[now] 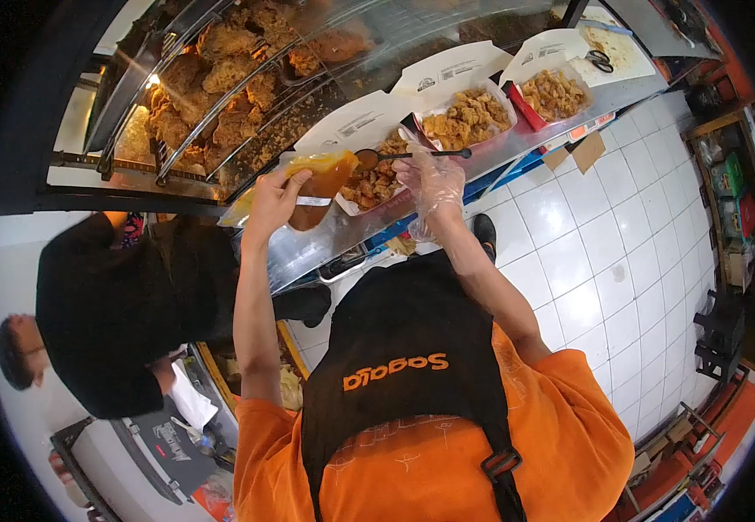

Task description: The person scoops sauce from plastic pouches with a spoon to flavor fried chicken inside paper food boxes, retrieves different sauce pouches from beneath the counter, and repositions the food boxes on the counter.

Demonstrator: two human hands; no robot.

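My left hand (275,202) grips a clear plastic bag of orange-brown sauce (332,174) by its upper side, its mouth tilted to the right. In a clear plastic glove, my right hand (434,178) is closed around a black spoon (412,156). The spoon's bowl is at the bag's edge and looks brown with sauce. Directly below lies an open box of fried chicken pieces (370,184), partly hidden by the bag and my right hand. Two more open boxes hold chicken: a middle one (469,120) beside my glove and a farther one (554,94).
A display case with large fried chicken pieces (221,83) stands behind the metal counter (295,254). Black scissors (599,61) lie on a white board at the right end. At left, another person in black (125,304) holds white paper. White floor tiles (595,235) spread to the right.
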